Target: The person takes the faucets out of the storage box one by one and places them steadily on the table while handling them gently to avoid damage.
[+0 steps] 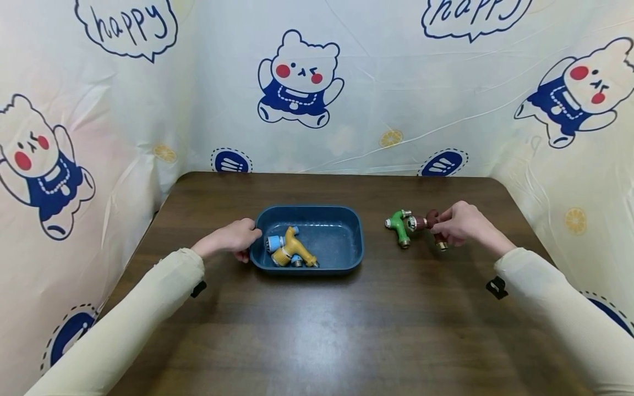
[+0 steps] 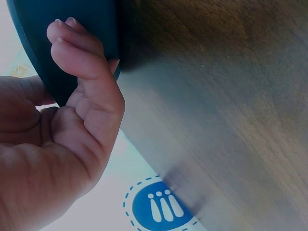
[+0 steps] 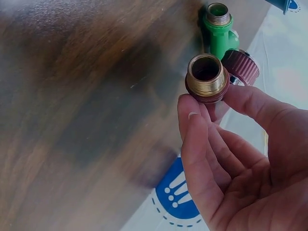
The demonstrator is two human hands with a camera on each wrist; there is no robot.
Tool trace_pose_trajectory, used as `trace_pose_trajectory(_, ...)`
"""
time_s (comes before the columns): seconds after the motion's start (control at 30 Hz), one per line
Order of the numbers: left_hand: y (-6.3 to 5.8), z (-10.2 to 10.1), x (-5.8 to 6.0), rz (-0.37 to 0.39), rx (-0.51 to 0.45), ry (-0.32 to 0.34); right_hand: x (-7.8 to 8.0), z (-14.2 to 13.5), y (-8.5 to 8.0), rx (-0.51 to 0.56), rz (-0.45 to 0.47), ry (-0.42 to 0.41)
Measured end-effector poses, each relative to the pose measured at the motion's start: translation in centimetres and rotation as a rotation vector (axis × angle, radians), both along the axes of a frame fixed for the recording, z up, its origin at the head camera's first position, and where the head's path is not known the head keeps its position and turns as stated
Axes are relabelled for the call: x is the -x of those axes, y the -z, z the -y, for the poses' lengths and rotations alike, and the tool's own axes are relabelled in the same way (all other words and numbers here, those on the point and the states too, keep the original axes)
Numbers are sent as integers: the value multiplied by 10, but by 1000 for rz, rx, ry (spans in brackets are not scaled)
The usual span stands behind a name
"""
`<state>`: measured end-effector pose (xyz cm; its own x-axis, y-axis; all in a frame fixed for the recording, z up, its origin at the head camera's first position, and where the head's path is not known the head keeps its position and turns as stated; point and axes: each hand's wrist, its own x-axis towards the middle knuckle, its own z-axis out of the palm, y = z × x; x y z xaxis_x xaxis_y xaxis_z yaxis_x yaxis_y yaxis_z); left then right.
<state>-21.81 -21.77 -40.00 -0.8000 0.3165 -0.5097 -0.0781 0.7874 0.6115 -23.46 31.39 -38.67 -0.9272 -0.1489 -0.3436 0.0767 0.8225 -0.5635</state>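
My left hand (image 1: pixel 233 236) grips the left end of a dark blue rectangular tray (image 1: pixel 337 242), thumb on one side of the wall and fingers on the other. Inside the tray's left half lie a yellow Y-shaped pipe fitting (image 1: pixel 299 246) and a light blue fitting (image 1: pixel 274 243) partly hidden under it. To the right of the tray, my right hand (image 1: pixel 463 223) pinches a brown pipe fitting (image 1: pixel 420 223) between thumb and fingers. Its brass threaded end (image 3: pixel 211 86) faces the right wrist camera. Beside it is a green fitting (image 1: pixel 398 224) with metal ends.
The wooden table (image 1: pixel 317 324) is bordered at the back and sides by a pale printed curtain (image 1: pixel 366 110). Black wrist mounts (image 1: pixel 497 287) show at both sleeves.
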Motion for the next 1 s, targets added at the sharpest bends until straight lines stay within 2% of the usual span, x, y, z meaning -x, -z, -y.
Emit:
trace_pose_trajectory(0.3,-1,-1,-2,6,9,-6,0,-5,4,-2,13,9)
trace_pose_trajectory(0.43,1,3,1,19,-4,1,1,-8,5,-6,22,15)
trace_pose_trajectory(0.57,23,16,16,21,-26,36,2,-12,6,-4,29,19)
trace_pose_trajectory(0.6,34,22,22,15,-40,48,2,-13,7,-2,31,20)
trace_pose_trajectory(0.67,45,27,29,18,-39,55,3,-15,8,-1,37,25)
trace_pose_trajectory(0.77,52,29,33,15,-33,51,4,-17,11,-2,38,29)
trace_pose_trajectory(0.8,51,29,33,13,-33,51,4,-18,11,-3,36,29)
trace_pose_trajectory(0.83,42,24,28,21,-24,38,4,-18,12,-3,35,31)
trace_pose_trajectory(0.93,33,20,23,16,-29,41,5,-20,13,-1,27,32)
trace_pose_trajectory(1.0,36,21,24,11,-25,35,6,-20,13,-1,27,34)
